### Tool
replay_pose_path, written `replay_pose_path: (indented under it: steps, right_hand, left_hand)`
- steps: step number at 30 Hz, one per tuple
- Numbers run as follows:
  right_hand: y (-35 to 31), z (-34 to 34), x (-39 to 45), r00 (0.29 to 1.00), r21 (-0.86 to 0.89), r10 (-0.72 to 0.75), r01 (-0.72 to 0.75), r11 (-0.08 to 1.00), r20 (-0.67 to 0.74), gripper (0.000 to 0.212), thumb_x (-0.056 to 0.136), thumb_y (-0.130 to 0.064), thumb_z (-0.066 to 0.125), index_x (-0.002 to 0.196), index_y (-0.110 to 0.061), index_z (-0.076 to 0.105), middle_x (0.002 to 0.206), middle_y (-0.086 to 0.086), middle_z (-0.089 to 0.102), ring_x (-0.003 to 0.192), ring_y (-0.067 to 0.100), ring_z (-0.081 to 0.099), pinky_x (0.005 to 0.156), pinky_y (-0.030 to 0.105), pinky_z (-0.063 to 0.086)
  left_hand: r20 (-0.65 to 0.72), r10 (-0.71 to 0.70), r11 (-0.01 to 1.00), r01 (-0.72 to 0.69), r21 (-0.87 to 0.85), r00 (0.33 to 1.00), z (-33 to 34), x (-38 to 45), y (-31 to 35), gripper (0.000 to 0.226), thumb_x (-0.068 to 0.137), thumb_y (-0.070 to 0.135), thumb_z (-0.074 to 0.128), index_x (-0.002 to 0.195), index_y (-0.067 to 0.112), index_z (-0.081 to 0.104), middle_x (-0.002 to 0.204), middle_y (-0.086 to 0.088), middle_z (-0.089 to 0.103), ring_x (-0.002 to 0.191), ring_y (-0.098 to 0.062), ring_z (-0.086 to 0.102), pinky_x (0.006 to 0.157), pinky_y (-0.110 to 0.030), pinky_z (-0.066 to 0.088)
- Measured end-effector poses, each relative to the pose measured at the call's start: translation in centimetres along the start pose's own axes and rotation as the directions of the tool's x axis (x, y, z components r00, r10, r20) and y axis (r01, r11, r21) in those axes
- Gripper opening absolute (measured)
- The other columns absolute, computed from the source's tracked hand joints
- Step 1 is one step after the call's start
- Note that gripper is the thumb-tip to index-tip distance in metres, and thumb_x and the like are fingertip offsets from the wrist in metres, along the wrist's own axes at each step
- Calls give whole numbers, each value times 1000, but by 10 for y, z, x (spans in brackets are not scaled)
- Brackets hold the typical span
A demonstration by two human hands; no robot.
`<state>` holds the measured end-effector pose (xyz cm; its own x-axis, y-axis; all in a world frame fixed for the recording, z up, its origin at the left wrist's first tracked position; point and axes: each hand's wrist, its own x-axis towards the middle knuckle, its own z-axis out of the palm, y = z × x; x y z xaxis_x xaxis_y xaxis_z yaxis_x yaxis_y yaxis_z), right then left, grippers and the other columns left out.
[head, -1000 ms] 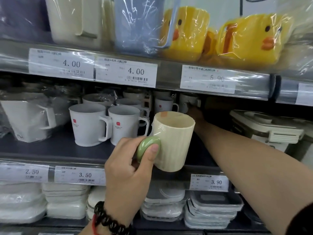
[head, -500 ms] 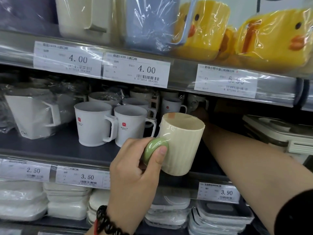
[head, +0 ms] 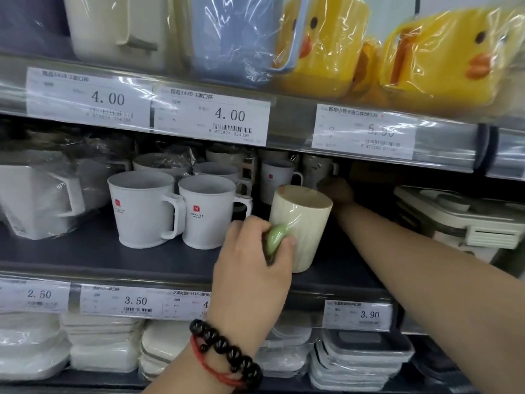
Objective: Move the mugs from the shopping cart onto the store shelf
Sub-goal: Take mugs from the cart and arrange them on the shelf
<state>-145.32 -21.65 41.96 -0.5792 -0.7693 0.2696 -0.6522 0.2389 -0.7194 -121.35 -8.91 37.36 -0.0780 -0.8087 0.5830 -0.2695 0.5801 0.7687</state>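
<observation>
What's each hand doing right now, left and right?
Left hand: closed on the green handle of the cream mug.
Right hand: deep at the back of the shelf; its fingers are too dark to tell.

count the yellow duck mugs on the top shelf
2 in plain view: one wrapped yellow duck-face mug beside the blue cup, one at far right. Something yellow between them may be a third, mostly hidden.

Two bare hands, forearms uncovered, no sleeves in view. Left hand (head: pixel 250 268), near and centre: wrist wears a bracelet of round glossy black beads (head: pixel 227 351), with a thin red cord (head: pixel 211 365) looped just behind it, touching the beads. Right hand (head: pixel 338 191), farther back in shelf shadow: no rings or bands visible, detail too dark to tell.
</observation>
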Motion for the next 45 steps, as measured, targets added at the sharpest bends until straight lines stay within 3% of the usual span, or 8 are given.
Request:
replay_pose_path:
  steps: [6, 10, 12, 14, 17, 25, 34, 45]
  right_hand:
    - [5, -35, -69, 986, 300, -3, 53, 953, -167, 20, 82, -5, 55, 79, -16, 70, 89, 8, 70, 84, 25, 63, 74, 33, 50]
    - [-7, -63, -141, 979, 573, -51, 159, 804, -200, 15, 91, -14, 56, 81, -25, 61, 62, -4, 57, 55, 14, 49, 48, 25, 39]
    - [-9, -66, -168, 970, 508, -158, 232, 830, -184, 4, 91, -29, 62, 90, -28, 58, 74, -6, 60, 60, 9, 54, 51, 22, 44]
    - [-5, -63, -180, 963, 307, -224, 259, 916, -147, 33, 80, -42, 74, 104, -32, 52, 92, -10, 58, 76, 4, 57, 61, 18, 46]
    - [1, -60, -179, 966, 75, -234, 242, 967, -107, 58, 73, -29, 80, 118, -36, 44, 102, -14, 54, 89, 2, 55, 68, 17, 43]
    - [18, -53, -125, 960, -210, -251, 222, 952, -123, 55, 87, -12, 51, 133, -40, 38, 126, 9, 55, 112, 32, 55, 88, 43, 49]
    - [14, -30, -59, 977, -264, -183, 150, 953, -106, 42, 94, -30, 39, 135, -27, 41, 141, 12, 45, 130, 34, 40, 103, 43, 39]
    - [30, -14, -13, 984, -159, -53, 26, 987, -171, 44, 100, -51, 24, 137, -37, 43, 140, 2, 50, 125, 28, 48, 89, 30, 28]
  left_hand:
    - [252, 5, 992, -36, 121, 968, 13, 2, 20, 27, 82, 47, 59, 94, 28, 43, 94, 12, 49, 84, -10, 54, 79, -35, 48]
    - [433, 37, 991, -88, 100, 901, 18, 1, 24, 36, 82, 55, 57, 108, 32, 45, 102, 12, 56, 94, -11, 56, 84, -32, 48]
    - [525, 89, 982, -162, 95, 847, 19, -1, 25, 37, 82, 55, 57, 112, 36, 46, 105, 12, 56, 97, -11, 56, 83, -29, 49]
    - [614, 116, 957, -252, 140, 781, 18, -1, 24, 40, 82, 54, 55, 117, 35, 45, 108, 9, 56, 99, -15, 57, 83, -34, 51]
    - [674, 141, 897, -382, 222, 725, 9, 1, 16, 42, 84, 49, 53, 122, 31, 46, 114, 6, 55, 106, -19, 54, 86, -39, 50]
    - [769, 81, 688, -594, 418, 635, -22, 15, -11, 46, 81, 49, 60, 122, 29, 50, 122, 10, 50, 115, -16, 45, 86, -33, 40]
    - [721, 159, 658, -617, 432, 674, -20, 12, -19, 51, 85, 36, 60, 133, 35, 41, 134, 13, 43, 123, -15, 39, 95, -33, 37]
    - [679, 202, 659, -611, 439, 706, -20, 9, -22, 50, 85, 38, 61, 130, 36, 41, 130, 14, 42, 123, -14, 38, 94, -34, 37]
